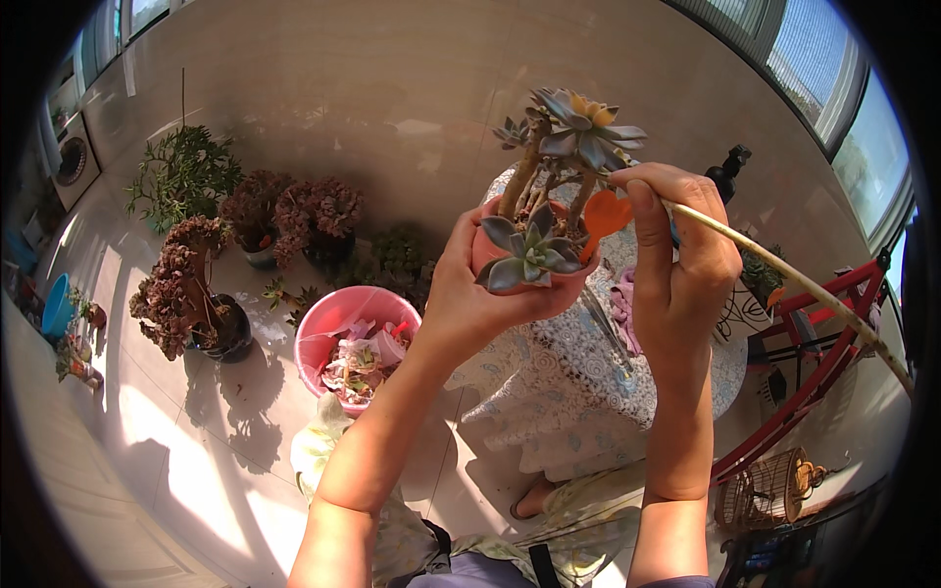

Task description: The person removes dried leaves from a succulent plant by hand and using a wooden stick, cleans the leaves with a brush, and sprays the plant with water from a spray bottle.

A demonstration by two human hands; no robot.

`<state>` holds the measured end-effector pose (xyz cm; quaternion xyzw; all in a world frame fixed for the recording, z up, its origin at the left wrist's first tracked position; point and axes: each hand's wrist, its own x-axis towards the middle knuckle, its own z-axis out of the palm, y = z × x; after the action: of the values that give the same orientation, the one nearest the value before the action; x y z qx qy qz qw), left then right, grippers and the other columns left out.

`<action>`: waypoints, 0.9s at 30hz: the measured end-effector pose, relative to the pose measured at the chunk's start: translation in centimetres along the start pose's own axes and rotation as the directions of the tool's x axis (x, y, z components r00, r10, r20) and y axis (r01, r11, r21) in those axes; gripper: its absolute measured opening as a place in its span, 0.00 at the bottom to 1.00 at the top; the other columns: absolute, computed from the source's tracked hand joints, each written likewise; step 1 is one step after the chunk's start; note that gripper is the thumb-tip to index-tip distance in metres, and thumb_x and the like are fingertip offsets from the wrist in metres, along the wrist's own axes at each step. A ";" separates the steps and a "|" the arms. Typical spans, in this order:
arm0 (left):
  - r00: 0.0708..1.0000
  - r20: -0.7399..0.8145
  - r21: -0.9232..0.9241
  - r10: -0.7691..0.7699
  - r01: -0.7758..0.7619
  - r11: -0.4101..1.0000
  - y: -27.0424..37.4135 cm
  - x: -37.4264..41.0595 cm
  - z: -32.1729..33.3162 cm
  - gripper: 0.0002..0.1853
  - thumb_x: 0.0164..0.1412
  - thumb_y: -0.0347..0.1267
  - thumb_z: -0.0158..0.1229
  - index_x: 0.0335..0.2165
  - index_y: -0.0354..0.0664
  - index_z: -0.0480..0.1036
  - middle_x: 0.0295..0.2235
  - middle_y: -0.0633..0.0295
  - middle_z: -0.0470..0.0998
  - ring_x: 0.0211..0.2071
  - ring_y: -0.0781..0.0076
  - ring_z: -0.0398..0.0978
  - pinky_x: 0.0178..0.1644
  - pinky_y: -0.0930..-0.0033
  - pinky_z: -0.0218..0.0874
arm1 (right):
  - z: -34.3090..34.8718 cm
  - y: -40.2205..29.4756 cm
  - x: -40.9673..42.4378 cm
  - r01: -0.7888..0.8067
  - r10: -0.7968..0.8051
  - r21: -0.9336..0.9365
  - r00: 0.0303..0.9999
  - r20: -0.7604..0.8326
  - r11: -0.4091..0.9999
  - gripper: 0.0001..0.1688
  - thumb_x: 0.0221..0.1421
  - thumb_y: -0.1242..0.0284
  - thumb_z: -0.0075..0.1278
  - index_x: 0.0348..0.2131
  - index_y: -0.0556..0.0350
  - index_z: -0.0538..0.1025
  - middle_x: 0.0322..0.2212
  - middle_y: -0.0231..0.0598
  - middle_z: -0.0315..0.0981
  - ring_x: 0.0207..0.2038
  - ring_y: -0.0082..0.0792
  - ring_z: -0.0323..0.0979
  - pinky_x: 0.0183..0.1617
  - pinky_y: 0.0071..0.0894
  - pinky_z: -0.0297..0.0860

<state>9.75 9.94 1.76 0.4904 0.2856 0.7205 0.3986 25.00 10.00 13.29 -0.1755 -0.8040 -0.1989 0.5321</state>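
My left hand (pixel 478 298) holds a small terracotta-coloured pot (pixel 494 250) from its left side and underneath. Thick woody stems rise from the pot to a succulent rosette (pixel 588 131) with a yellow-orange centre, and a grey-green rosette (pixel 531 253) hangs over the near rim. An orange heart-shaped plant tag (pixel 607 214) stands at the pot's right edge. Between thumb and fingers, my right hand (pixel 673 242) grips a long thin pale stick (pixel 786 272), whose tip is by the stems below the upper rosette; the exact contact is hidden.
Below the pot is a round table with a lace tablecloth (pixel 544 382), bearing metal tweezers (pixel 604 320) and a pink cloth (pixel 625 309). A pink bin (pixel 305 353) with plant scraps stands left, near potted succulents (pixel 220 323). Right are a black bottle (pixel 726 173), red metal frame (pixel 794 422) and birdcage (pixel 761 489).
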 end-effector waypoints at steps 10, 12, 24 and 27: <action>0.999 -0.028 -0.026 -0.037 0.036 0.999 0.3 -0.1 0.5 0.51 0.32 0.40 0.80 0.54 0.36 0.61 0.47 0.56 0.76 0.49 0.71 0.75 0.54 0.69 0.66 | 0.0 -0.2 0.4 -0.021 0.021 -0.005 1.000 -0.021 1.000 0.03 0.57 0.78 0.54 0.32 0.60 0.78 0.27 0.39 0.76 0.32 0.39 0.74 0.39 0.33 0.67; 0.999 -0.032 -0.024 -0.040 0.039 0.999 0.4 -0.2 0.5 0.51 0.32 0.40 0.80 0.53 0.36 0.62 0.46 0.56 0.76 0.49 0.71 0.75 0.53 0.70 0.66 | 0.3 -0.3 0.3 -0.019 0.020 0.008 0.999 -0.037 1.000 0.02 0.56 0.78 0.55 0.31 0.59 0.78 0.26 0.39 0.76 0.32 0.41 0.73 0.39 0.36 0.66; 0.994 -0.052 -0.123 -0.094 0.087 0.989 0.3 0.2 0.8 0.50 0.33 0.38 0.80 0.53 0.35 0.61 0.46 0.56 0.76 0.48 0.70 0.75 0.53 0.69 0.67 | 0.0 -0.7 0.1 -0.085 0.084 -0.095 0.996 -0.024 0.992 0.07 0.60 0.75 0.55 0.33 0.61 0.81 0.29 0.39 0.80 0.30 0.31 0.77 0.36 0.26 0.70; 0.999 -0.033 -0.083 -0.042 0.039 0.996 0.1 0.0 0.6 0.50 0.34 0.38 0.79 0.53 0.34 0.61 0.47 0.55 0.76 0.49 0.70 0.75 0.54 0.69 0.67 | 0.0 -0.8 0.2 -0.131 0.128 -0.086 0.991 -0.038 0.988 0.08 0.59 0.74 0.56 0.33 0.61 0.82 0.28 0.39 0.81 0.30 0.30 0.77 0.36 0.26 0.70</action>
<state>10.25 9.92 2.01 0.4550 0.2724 0.7318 0.4281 24.51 9.31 13.32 -0.2475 -0.7727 -0.2019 0.5485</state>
